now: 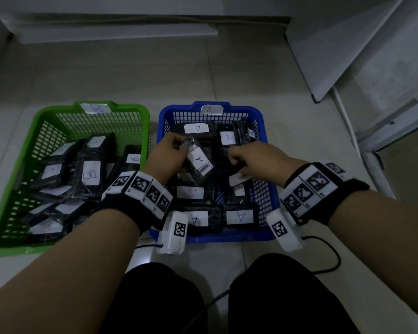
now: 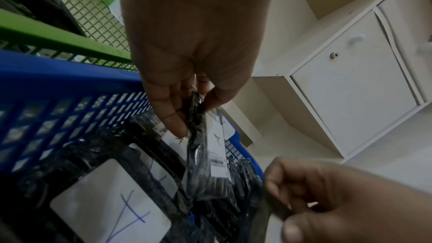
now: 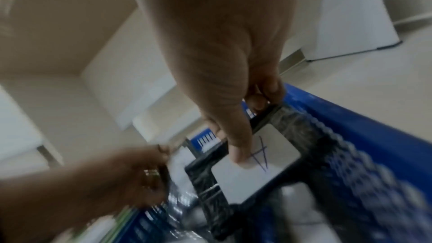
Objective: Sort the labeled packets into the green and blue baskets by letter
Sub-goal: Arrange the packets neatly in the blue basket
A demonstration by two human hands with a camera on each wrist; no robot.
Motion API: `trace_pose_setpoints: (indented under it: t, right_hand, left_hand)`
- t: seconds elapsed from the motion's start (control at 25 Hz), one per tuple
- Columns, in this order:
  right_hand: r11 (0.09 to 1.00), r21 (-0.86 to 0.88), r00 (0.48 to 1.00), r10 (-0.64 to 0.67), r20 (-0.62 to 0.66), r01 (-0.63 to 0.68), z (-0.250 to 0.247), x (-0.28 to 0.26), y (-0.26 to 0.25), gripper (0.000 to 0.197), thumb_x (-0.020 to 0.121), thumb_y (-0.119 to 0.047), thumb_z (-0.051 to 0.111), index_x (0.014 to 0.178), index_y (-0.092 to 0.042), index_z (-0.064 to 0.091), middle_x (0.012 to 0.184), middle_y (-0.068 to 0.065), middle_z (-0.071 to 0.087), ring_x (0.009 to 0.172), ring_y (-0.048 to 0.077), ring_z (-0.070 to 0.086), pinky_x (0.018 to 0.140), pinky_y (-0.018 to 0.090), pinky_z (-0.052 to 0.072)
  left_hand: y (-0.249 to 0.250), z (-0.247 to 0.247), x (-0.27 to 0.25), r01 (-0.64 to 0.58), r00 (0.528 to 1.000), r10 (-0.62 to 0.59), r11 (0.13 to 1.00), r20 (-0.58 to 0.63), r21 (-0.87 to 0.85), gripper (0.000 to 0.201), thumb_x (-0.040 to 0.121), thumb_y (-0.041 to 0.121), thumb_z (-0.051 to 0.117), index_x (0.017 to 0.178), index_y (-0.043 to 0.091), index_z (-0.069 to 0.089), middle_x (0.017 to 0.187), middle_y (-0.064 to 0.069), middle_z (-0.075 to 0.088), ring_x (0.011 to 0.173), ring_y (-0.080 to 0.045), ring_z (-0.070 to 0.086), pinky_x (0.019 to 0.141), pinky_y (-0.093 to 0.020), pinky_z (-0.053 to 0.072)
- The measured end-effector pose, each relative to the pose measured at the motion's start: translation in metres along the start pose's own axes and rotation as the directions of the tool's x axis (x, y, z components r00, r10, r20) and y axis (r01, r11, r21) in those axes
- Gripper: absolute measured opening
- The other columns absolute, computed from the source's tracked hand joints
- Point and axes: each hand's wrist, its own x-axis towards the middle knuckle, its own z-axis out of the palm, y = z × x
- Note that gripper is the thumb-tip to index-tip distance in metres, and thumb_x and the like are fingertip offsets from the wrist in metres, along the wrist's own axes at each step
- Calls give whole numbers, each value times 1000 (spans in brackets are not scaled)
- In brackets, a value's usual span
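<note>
packets (image 1: 199, 160), glossy black plastic, apparently pinched by each hand over blue basket (image 1: 270, 189).

The floor (image 1: 227, 75) is pale tile with thin grout lines. A green basket (image 1: 46, 119) and a blue basket (image 1: 266, 198) stand on it side by side, nearly touching. A black cable (image 1: 333, 259) loops across the tiles near the blue basket. White cabinets (image 1: 343, 44) stand at the far edge.

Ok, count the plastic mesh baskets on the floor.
2. The green plastic mesh basket sits on the left, the blue plastic mesh basket beside it on the right, under both hands. None seems hidden.
</note>
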Motion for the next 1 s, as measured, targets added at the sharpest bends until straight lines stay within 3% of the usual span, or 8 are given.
trace_pose_setpoints:
  t: [0.08,0.28,0.48,0.64,0.72,0.84,0.92,1.0]
  right_hand:
    - [997,80,997,14,78,-20,-5,-5,-3,27,80,-23,72,103,-17,58,94,-3,56,88,17,52,68,26,38]
    - [985,-167,905,35,424,40,37,-12,-19,34,88,-21,65,118,-5,61,116,11,64,106,25,59,75,25,42]
    - [988,-151,913,45,405,19,35,-6,-15,40,84,-24,69,117,-3,60,116,12,63,99,24,58,65,25,42]
    - [985,-145,865,-10,502,95,41,-10,-17,45,83,-32,69,121,-8,61,115,8,64,103,25,59,80,30,47]
    - [999,-37,856,38,516,-22,41,-10,-12,40,83,-32,70,112,-6,63,103,9,67,91,23,62,74,31,49]
    - [968,130,942,171,288,-216,22,-4,-2,19,89,-22,61,85,-5,53,77,7,61,76,23,59,53,29,44]
    - [943,288,981,190,-49,-168,13,-3,0,21,87,-21,61,91,-13,42,77,-2,49,72,17,50,50,24,32]
    - [898,434,974,160,-161,-76,13,-5,-2,28,83,-22,68,95,-18,42,82,-4,50,72,14,49,53,21,34]
  left_hand:
    - [0,0,1,9,1000,-9,1000,-13,-24,15,93,27,58,104,19,53,102,-6,64,86,-21,67,68,-39,61]
    - [0,7,-1,-14,1000,14,1000,21,3,20,92,28,59,107,18,53,105,-7,65,85,-22,68,69,-40,61]
    - [1,15,-4,-1,999,3,999,40,-43,20,89,27,63,102,16,51,100,-8,62,86,-23,67,70,-40,60]
    - [3,17,-5,-35,999,36,999,30,-29,25,88,22,63,107,17,48,96,-10,60,85,-22,66,69,-38,61]
    - [5,19,-4,-61,998,62,998,28,-9,28,87,21,65,107,17,47,97,-12,59,85,-23,66,67,-38,61]
    - [8,23,-3,-78,997,78,997,26,17,20,89,13,62,104,14,48,97,-10,58,83,-20,64,59,-27,60]
    - [9,31,-5,-51,997,49,999,64,21,15,91,9,59,103,12,50,97,-8,58,85,-22,64,58,-25,59]
    - [11,41,-6,-31,991,26,999,134,39,16,92,7,56,107,12,53,106,-11,61,90,-25,65,67,-30,60]
